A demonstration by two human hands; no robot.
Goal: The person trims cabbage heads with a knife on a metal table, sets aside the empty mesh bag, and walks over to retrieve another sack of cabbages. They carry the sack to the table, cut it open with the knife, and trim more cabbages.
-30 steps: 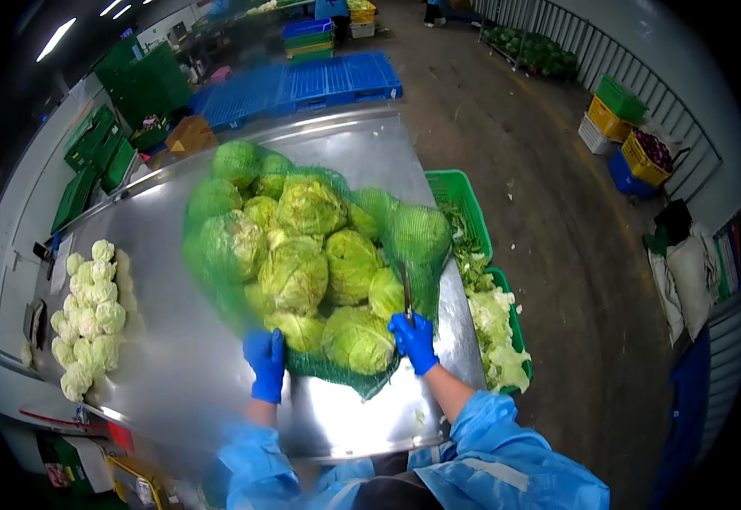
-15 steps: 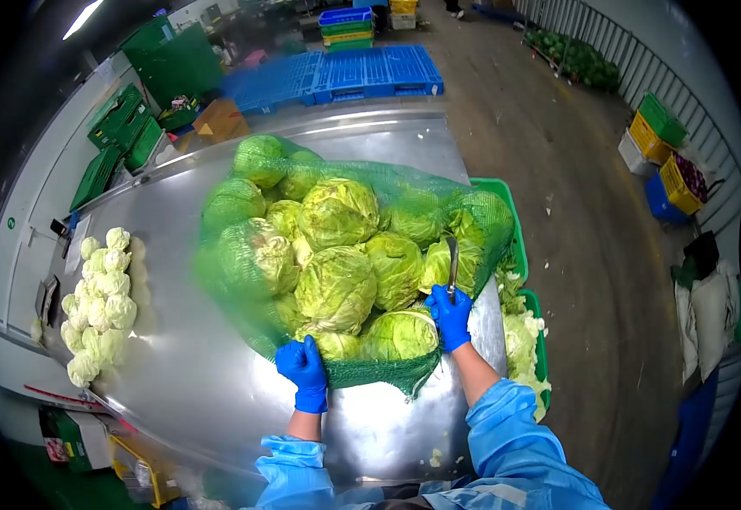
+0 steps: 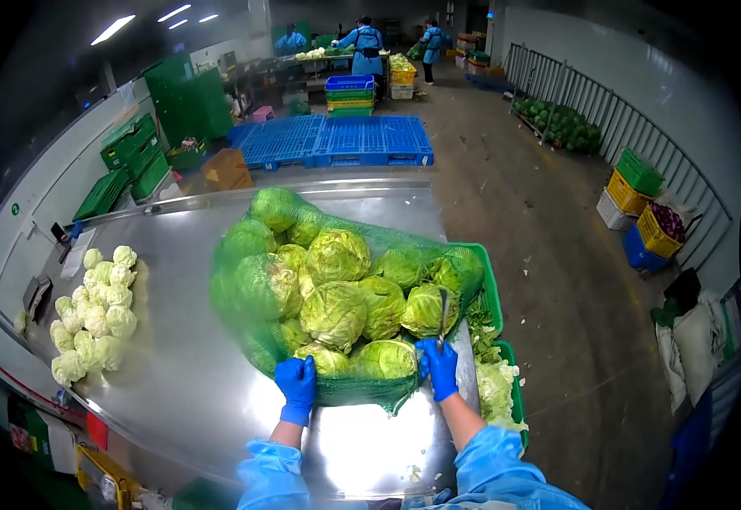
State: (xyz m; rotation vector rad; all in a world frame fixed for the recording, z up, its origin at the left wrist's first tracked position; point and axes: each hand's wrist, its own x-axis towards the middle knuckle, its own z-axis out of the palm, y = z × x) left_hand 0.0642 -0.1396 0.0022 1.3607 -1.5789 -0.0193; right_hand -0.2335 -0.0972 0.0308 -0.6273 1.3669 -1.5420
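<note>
A green mesh bag [image 3: 243, 314], cut or pulled open on top, lies on the steel table [image 3: 175, 382] with several green cabbages [image 3: 334, 314] in it. My left hand [image 3: 296, 382], in a blue glove, is closed on the net's near left edge. My right hand [image 3: 440, 367], also gloved in blue, grips a knife [image 3: 443, 313] whose blade points up and away, in front of a cabbage at the bag's right side. The net's near edge hangs between both hands.
Pale trimmed cabbages [image 3: 96, 319] are grouped at the table's left. Green crates [image 3: 491, 293] with leaf scraps [image 3: 496, 387] stand against its right edge. Blue pallets [image 3: 328, 140] lie beyond the far edge. Three people in blue work farther back, one [image 3: 365, 51] near stacked crates.
Since the first frame, the net's right part has been drawn back to the right, uncovering more cabbages. Both hands keep their hold. The camera view has tilted up, showing the people at the back.
</note>
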